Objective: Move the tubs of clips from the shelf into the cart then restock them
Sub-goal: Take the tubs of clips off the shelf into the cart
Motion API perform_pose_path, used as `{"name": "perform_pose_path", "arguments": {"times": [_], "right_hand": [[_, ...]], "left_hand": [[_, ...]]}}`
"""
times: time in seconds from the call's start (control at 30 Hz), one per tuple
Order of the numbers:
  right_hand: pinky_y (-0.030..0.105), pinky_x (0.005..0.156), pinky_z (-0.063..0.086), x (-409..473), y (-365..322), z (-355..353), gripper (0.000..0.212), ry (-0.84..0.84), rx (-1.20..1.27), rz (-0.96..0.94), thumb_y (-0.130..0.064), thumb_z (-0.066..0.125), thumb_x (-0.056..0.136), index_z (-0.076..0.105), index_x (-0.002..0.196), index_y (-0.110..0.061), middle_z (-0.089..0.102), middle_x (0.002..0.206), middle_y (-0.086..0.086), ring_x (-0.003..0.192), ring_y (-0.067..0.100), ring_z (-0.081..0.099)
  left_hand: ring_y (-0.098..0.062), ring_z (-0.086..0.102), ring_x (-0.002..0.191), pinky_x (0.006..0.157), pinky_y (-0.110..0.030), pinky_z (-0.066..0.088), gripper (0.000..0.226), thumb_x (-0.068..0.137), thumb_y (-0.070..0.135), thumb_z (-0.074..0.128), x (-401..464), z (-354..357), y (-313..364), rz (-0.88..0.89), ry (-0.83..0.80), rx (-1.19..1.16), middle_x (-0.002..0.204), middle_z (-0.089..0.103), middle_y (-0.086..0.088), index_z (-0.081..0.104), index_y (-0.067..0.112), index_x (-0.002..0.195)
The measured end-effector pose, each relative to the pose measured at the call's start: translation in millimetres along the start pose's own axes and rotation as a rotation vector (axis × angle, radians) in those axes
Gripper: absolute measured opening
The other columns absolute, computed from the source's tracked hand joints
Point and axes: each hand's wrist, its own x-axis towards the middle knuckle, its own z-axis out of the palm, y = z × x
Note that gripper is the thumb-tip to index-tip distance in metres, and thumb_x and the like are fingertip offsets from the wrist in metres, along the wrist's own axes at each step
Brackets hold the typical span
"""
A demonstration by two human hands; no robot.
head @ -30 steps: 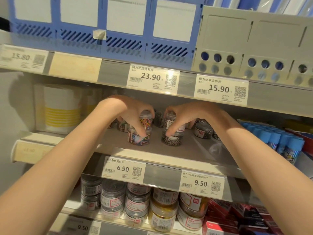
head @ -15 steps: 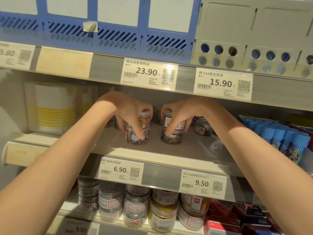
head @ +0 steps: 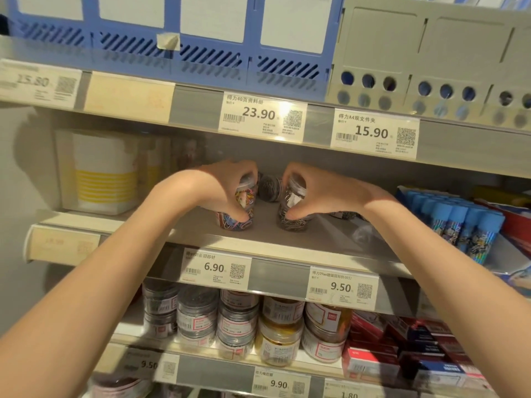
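Note:
On the middle shelf (head: pixel 258 239) stand two stacks of clear tubs. My left hand (head: pixel 227 188) grips the stack of coloured-clip tubs (head: pixel 242 208), fingers curled round both tubs. My right hand (head: pixel 310 191) grips the stack of silver-clip tubs (head: pixel 293 222) the same way. Both stacks rest upright on the shelf, a small gap between them. Another tub of silver clips (head: pixel 270 188) stands behind, between my hands. More tubs lie partly hidden behind my right wrist (head: pixel 344 215).
Blue-capped glue sticks (head: pixel 465 222) stand to the right on the same shelf, a white and yellow box (head: pixel 100 173) to the left. The shelf above (head: pixel 287 119) hangs low over my hands. Several tubs of clips (head: pixel 238 320) fill the shelf below.
My hands have curled tighter round the two stacks, with fingertips lower on the bottom tubs. The view has shifted slightly; the stacks stay on the shelf.

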Motion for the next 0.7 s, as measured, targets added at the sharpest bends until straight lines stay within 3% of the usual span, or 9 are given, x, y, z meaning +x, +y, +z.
{"name": "perform_pose_path", "arguments": {"times": [0.2,0.47,0.6,0.7], "right_hand": [[0.028,0.076,0.041,-15,4,12,0.044,0.172,0.005,-0.046,-0.023,0.078,0.068,0.051,0.102,-0.026,0.049,0.103,-0.001,0.087,0.016,0.051],[0.041,0.08,0.049,-27,-8,19,0.048,0.328,-0.311,-0.028,-0.036,0.072,0.074,0.046,0.114,-0.031,0.043,0.118,-0.001,0.097,0.026,0.053],[0.037,0.082,0.048,-40,-21,16,0.051,0.33,-0.323,0.013,-0.039,0.071,0.076,0.047,0.12,-0.033,0.041,0.123,-0.002,0.104,0.022,0.05],[0.042,0.08,0.051,-53,-35,17,0.051,0.397,-0.391,-0.028,-0.037,0.071,0.076,0.051,0.122,-0.029,0.044,0.125,0.0,0.108,0.023,0.05]], "left_hand": [[-0.026,0.053,0.093,0.08,-0.034,0.047,0.053,0.071,0.028,0.077,-9,9,4,0.03,0.145,-0.041,0.111,0.042,0.002,0.044,0.027,0.113],[-0.026,0.058,0.082,0.071,-0.038,0.053,0.049,0.071,0.031,0.075,-23,17,2,0.172,0.4,-0.021,0.11,0.042,0.005,0.046,0.031,0.111],[-0.021,0.057,0.08,0.067,-0.038,0.052,0.044,0.075,0.033,0.071,-32,8,2,0.228,0.378,0.009,0.101,0.044,0.007,0.042,0.034,0.108],[-0.022,0.059,0.085,0.07,-0.04,0.052,0.034,0.077,0.035,0.069,-41,3,4,0.264,0.38,0.013,0.094,0.053,0.008,0.039,0.039,0.091]]}}
